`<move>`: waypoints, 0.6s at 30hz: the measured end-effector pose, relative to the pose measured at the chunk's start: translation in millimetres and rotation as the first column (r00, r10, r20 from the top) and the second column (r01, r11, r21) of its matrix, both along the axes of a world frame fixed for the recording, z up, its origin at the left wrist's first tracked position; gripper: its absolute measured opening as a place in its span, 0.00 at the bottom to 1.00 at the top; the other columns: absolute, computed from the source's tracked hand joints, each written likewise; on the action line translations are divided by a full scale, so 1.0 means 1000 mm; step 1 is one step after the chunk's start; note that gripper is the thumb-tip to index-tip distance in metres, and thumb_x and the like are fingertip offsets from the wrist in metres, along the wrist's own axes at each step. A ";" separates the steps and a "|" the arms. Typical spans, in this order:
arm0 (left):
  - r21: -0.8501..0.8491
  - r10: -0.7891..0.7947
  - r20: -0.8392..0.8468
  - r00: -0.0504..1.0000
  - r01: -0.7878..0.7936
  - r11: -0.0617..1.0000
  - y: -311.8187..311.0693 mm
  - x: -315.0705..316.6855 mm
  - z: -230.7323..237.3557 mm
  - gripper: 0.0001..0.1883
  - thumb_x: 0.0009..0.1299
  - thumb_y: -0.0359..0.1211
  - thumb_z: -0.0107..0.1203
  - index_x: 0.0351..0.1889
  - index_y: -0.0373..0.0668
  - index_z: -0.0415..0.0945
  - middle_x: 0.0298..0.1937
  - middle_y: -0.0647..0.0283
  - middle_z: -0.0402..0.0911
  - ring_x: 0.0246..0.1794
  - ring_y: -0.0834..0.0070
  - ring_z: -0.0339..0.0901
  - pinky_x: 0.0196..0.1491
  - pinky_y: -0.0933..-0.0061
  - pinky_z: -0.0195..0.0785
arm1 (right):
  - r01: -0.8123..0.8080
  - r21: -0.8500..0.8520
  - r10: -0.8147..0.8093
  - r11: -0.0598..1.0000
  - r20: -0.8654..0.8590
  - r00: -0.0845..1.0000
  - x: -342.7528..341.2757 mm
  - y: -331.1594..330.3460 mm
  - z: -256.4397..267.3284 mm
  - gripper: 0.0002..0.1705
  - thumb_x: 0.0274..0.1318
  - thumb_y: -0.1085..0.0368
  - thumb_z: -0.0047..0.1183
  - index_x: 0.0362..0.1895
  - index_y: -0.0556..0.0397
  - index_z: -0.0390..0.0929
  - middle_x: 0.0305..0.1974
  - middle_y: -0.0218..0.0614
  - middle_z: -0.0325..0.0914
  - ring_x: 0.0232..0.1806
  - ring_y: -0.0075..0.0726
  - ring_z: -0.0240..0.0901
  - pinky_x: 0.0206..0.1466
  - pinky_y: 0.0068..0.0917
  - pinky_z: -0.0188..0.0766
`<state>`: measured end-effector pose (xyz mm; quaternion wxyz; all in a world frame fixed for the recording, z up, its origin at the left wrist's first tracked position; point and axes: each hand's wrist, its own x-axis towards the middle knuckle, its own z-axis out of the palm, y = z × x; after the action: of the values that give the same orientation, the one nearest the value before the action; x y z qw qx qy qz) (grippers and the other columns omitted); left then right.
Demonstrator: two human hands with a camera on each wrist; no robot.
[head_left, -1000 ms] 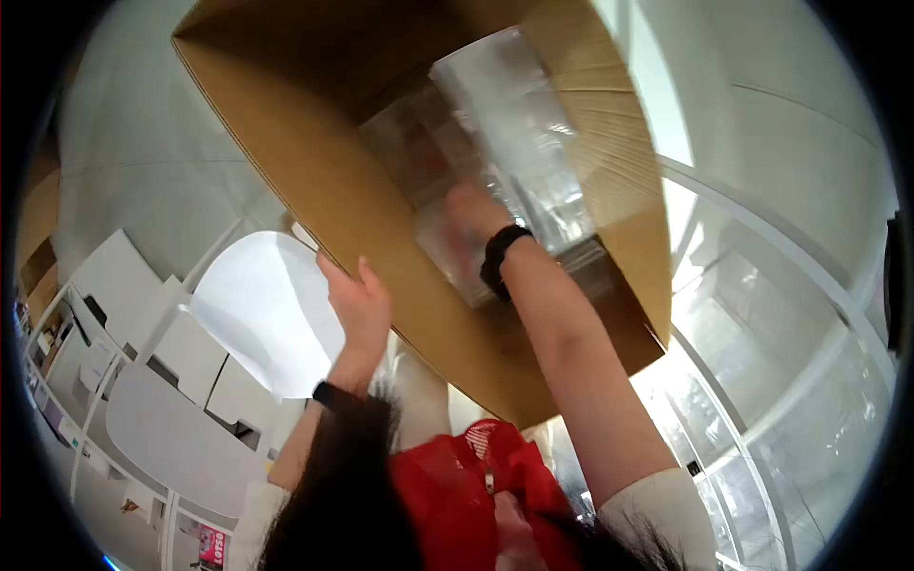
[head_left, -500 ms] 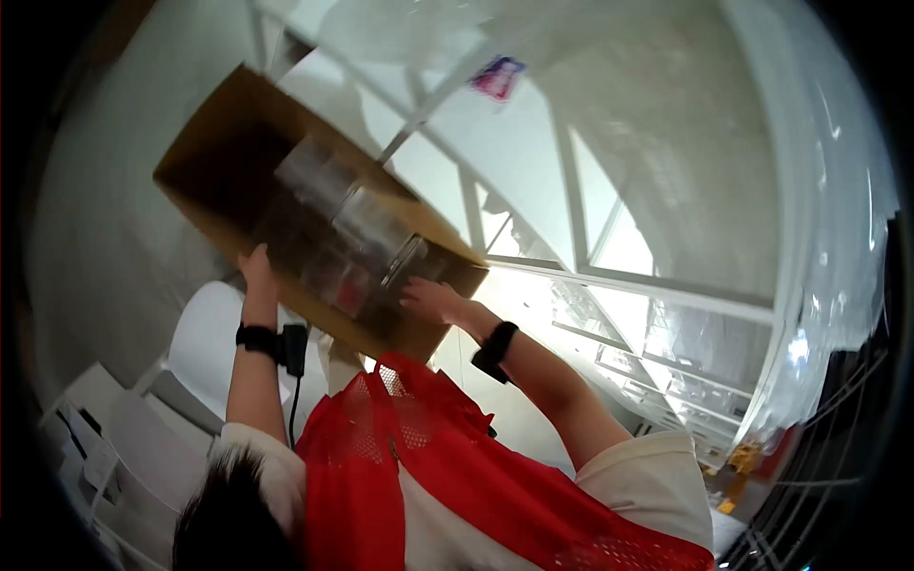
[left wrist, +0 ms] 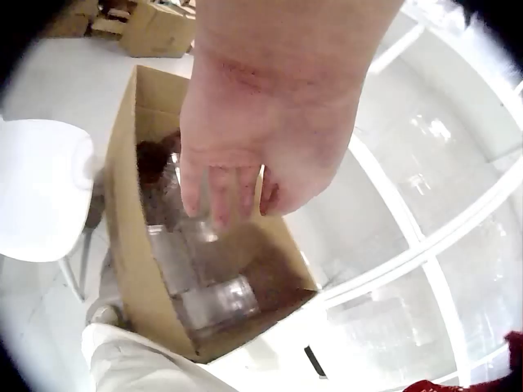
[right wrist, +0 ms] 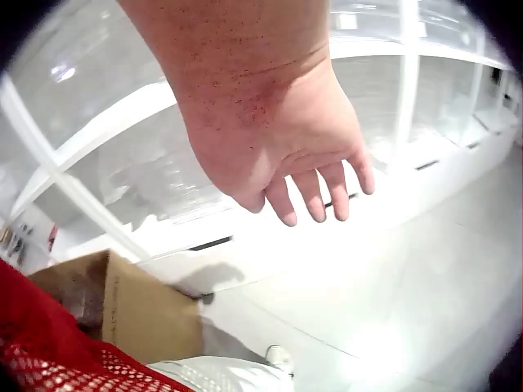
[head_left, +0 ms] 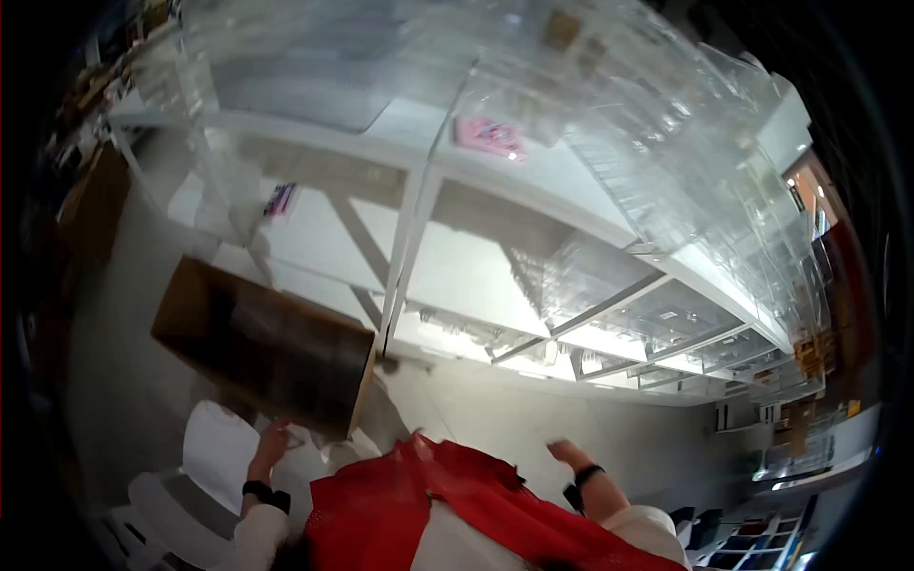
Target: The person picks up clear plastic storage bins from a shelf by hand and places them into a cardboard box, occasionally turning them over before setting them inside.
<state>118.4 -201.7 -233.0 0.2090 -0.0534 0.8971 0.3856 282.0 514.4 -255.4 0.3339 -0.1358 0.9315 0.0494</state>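
Observation:
A deep cardboard box (head_left: pixel 363 385) stands open-topped on the floor, beside the white shelving. Inside it lie clear plastic packages (left wrist: pixel 219 302), best seen in the left wrist view. My left hand (head_left: pixel 269 447) is near the box's close side; in its wrist view the hand (left wrist: pixel 265 135) overlaps the box opening, fingers loose and holding nothing. Well to the right of the box, my right hand (head_left: pixel 573 459) hangs in the air. The right wrist view has this hand (right wrist: pixel 282 147) with fingers extended and spread, nothing in it.
White-framed shelves (head_left: pixel 409 228) run along behind the box, with a pink package (head_left: pixel 490 138) on one and clear plastic covering further right. A white chair (head_left: pixel 217 455) stands left of my left hand. More cardboard boxes (left wrist: pixel 159 31) sit farther off.
My right hand came up out of the box and swung away to the right. The left hand left the box's side edge. The head view has turned rightward, showing more shelving.

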 end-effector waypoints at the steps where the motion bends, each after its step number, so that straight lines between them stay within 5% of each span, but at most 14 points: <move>1: -0.010 -0.073 -0.038 0.997 0.073 0.997 0.013 -0.009 -0.006 0.18 0.62 0.31 0.47 0.52 0.43 0.69 0.46 0.54 0.77 0.47 0.55 0.73 0.49 0.64 0.67 | 0.290 0.065 -0.294 0.955 0.057 0.954 0.050 0.046 -0.044 0.14 0.58 0.61 0.38 0.40 0.52 0.74 0.37 0.39 0.78 0.36 0.41 0.75 0.37 0.36 0.70; 2: -0.041 -0.145 -0.161 0.976 0.140 0.989 0.030 -0.021 0.013 0.18 0.62 0.31 0.47 0.51 0.43 0.70 0.46 0.53 0.76 0.47 0.56 0.73 0.49 0.64 0.67 | 0.908 0.002 -0.855 0.419 0.338 0.393 0.051 0.029 0.034 0.20 0.61 0.53 0.38 0.47 0.50 0.74 0.40 0.32 0.78 0.35 0.35 0.74 0.38 0.30 0.69; 3: -0.079 -0.218 -0.276 0.936 0.204 0.976 0.050 -0.041 0.039 0.18 0.62 0.31 0.48 0.51 0.43 0.70 0.46 0.53 0.76 0.48 0.56 0.72 0.49 0.64 0.67 | 0.988 0.051 -0.912 0.144 0.394 0.112 0.049 0.017 0.086 0.23 0.59 0.46 0.39 0.49 0.47 0.74 0.41 0.27 0.78 0.33 0.30 0.72 0.38 0.26 0.67; 4: -0.126 -0.292 -0.379 0.878 0.264 0.956 0.069 -0.063 0.067 0.18 0.62 0.31 0.48 0.51 0.43 0.70 0.46 0.53 0.76 0.48 0.56 0.72 0.49 0.63 0.66 | 0.995 -0.063 -0.914 0.072 0.396 0.092 0.063 0.031 0.092 0.20 0.58 0.47 0.41 0.44 0.45 0.77 0.36 0.29 0.79 0.32 0.30 0.73 0.36 0.26 0.66; 6: -0.085 -0.305 -0.406 0.862 0.296 0.951 0.107 -0.102 0.145 0.17 0.63 0.30 0.49 0.51 0.42 0.70 0.48 0.53 0.75 0.49 0.56 0.71 0.49 0.63 0.66 | 0.821 -0.211 -0.824 0.531 0.100 0.558 0.061 0.087 0.052 0.20 0.59 0.50 0.41 0.42 0.49 0.77 0.31 0.32 0.79 0.31 0.33 0.73 0.35 0.28 0.67; 7: -0.108 -0.340 -0.519 0.784 0.334 0.936 0.116 -0.122 0.155 0.16 0.63 0.29 0.48 0.50 0.41 0.70 0.48 0.53 0.74 0.49 0.57 0.72 0.49 0.64 0.66 | 0.767 -0.347 -0.831 0.540 -0.070 0.553 0.043 0.079 0.074 0.20 0.59 0.52 0.41 0.42 0.52 0.76 0.29 0.34 0.79 0.30 0.34 0.73 0.36 0.28 0.68; 8: -0.132 -0.372 -0.618 0.692 0.375 0.918 0.127 -0.142 0.163 0.16 0.63 0.28 0.48 0.50 0.41 0.70 0.49 0.53 0.73 0.48 0.58 0.72 0.49 0.65 0.66 | 0.694 -0.461 -0.830 0.553 -0.236 0.505 0.007 0.053 0.134 0.19 0.60 0.54 0.41 0.42 0.55 0.75 0.27 0.36 0.78 0.30 0.36 0.73 0.36 0.29 0.68; 9: -0.068 -0.370 -0.633 0.680 0.427 0.902 0.144 -0.152 0.197 0.16 0.63 0.27 0.48 0.50 0.40 0.70 0.49 0.54 0.73 0.48 0.59 0.72 0.48 0.66 0.66 | 0.612 -0.653 -0.887 0.447 -0.235 0.397 -0.021 0.023 0.187 0.19 0.59 0.59 0.46 0.51 0.56 0.70 0.39 0.47 0.77 0.42 0.49 0.74 0.45 0.33 0.69; 12: 0.069 -0.389 -0.645 0.658 0.557 0.827 0.202 -0.156 0.281 0.16 0.63 0.25 0.47 0.50 0.39 0.70 0.49 0.56 0.73 0.47 0.61 0.73 0.48 0.69 0.66 | 0.113 -0.953 -0.946 0.282 -0.256 0.196 -0.097 -0.039 0.291 0.18 0.57 0.66 0.46 0.51 0.60 0.69 0.44 0.42 0.74 0.49 0.36 0.70 0.53 0.28 0.64; 13: 0.078 -0.416 -0.637 0.649 0.591 0.803 0.215 -0.162 0.284 0.16 0.63 0.25 0.47 0.50 0.39 0.69 0.48 0.56 0.73 0.47 0.62 0.73 0.48 0.70 0.66 | -0.014 -0.902 -0.891 0.431 -0.428 0.154 -0.116 -0.065 0.337 0.22 0.54 0.71 0.48 0.55 0.57 0.66 0.51 0.41 0.69 0.54 0.37 0.66 0.58 0.29 0.59; 17: 0.128 -0.569 -0.567 0.596 0.746 0.654 0.251 -0.163 0.267 0.16 0.63 0.24 0.47 0.50 0.39 0.69 0.48 0.57 0.73 0.47 0.62 0.72 0.49 0.70 0.66 | -0.261 -0.752 -0.787 0.606 -0.614 -0.060 -0.195 -0.086 0.411 0.49 0.42 0.68 0.59 0.66 0.57 0.43 0.66 0.48 0.43 0.67 0.49 0.43 0.67 0.39 0.43; 18: 0.012 -0.630 -0.601 0.492 0.794 0.608 0.254 -0.159 0.263 0.16 0.63 0.24 0.47 0.51 0.40 0.69 0.48 0.57 0.73 0.47 0.63 0.72 0.49 0.71 0.65 | -0.279 -0.744 -0.789 0.607 -0.607 -0.099 -0.216 -0.085 0.421 0.53 0.42 0.65 0.61 0.66 0.60 0.38 0.66 0.53 0.40 0.68 0.51 0.40 0.67 0.39 0.42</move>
<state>-40.9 52.1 30.1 0.0945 0.4687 0.7887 0.3864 66.3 429.6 165.6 -0.5116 0.0471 0.8014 -0.3064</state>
